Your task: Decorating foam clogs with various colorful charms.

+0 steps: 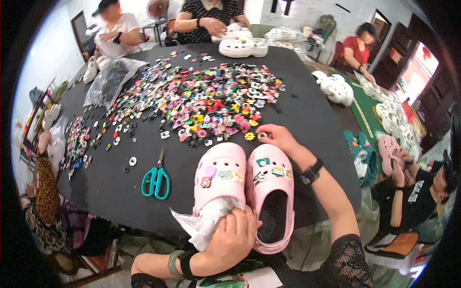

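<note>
Left hand (234, 236) grips white stuffing paper (204, 222) at the heel of the left pink clog (220, 177); second pink clog (271, 192) touches it (both carry charms), at the black table's (110, 192) near edge. Right hand (277, 137) pinches a small ring-shaped charm (262, 136) just beyond the toes, beside the charm pile (211, 101). Teal scissors (155, 181) lie left.

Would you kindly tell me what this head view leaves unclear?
- Left clog: heel hidden by left hand and white paper.
- Right hand: a small charm at the fingertips, too small to identify.
- Charm pile: individual designs too small.
</note>
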The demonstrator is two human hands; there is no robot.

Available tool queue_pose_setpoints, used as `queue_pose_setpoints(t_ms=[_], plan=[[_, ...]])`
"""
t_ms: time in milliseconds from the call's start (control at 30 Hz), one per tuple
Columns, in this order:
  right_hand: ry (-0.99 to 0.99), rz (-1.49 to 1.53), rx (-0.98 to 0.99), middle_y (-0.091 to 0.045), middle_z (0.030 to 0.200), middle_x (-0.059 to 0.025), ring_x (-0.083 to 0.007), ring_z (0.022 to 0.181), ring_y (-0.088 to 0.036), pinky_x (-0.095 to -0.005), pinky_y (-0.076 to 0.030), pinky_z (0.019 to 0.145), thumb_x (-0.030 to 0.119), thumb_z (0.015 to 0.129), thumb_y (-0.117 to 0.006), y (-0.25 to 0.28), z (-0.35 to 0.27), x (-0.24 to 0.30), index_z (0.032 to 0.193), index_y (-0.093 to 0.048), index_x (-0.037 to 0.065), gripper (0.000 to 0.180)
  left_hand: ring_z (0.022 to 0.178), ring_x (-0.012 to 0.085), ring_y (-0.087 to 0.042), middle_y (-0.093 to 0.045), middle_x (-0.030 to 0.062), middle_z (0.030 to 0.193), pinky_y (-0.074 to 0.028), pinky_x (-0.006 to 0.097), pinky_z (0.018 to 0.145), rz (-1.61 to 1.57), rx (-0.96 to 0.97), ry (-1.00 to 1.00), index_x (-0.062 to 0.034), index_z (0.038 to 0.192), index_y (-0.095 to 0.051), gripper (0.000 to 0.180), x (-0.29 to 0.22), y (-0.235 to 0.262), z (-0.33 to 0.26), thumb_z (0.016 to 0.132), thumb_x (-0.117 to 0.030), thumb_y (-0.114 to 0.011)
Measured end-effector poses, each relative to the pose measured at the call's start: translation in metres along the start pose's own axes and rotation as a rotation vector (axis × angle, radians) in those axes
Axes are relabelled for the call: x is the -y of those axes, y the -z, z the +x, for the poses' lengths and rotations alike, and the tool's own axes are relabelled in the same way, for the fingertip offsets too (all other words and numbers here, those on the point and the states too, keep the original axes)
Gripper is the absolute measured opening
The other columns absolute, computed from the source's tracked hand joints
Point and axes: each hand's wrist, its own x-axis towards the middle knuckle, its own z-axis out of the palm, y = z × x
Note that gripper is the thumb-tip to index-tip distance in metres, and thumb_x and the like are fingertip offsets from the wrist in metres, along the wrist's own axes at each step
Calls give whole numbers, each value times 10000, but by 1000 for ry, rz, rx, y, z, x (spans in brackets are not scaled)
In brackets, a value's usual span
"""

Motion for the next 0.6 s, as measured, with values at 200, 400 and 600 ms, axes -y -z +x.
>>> queue_pose_setpoints(t_ms=[200, 400, 600], plan=[[-26, 94, 25, -573, 735, 0, -72, 658, -510, -255, -442, 610, 67, 779, -641, 4, -4, 9, 943, -616, 21, 172, 717, 234, -539, -540, 148, 901, -456, 300, 623, -114, 7, 36, 87, 1108, -543, 425, 3, 3, -1, 833, -229, -618], [23, 249, 50, -575, 735, 5, -74, 655, -512, -263, -436, 599, 64, 779, -625, 7, -4, 35, 927, -622, 22, 154, 658, 178, -552, -537, 81, 753, -450, 266, 582, -413, 29, 87, 4, 1071, -620, 347, 25, 49, 0, 800, -208, -662], [54, -111, 155, -658, 767, -66, -150, 700, -604, -305, -480, 658, 143, 760, -654, 21, 6, 14, 879, -658, 34, 161, 634, 260, -590, -583, 101, 733, -467, 332, 577, -605, -57, 430, -7, 1022, -624, 287, 81, 57, 22, 767, -109, -705]])
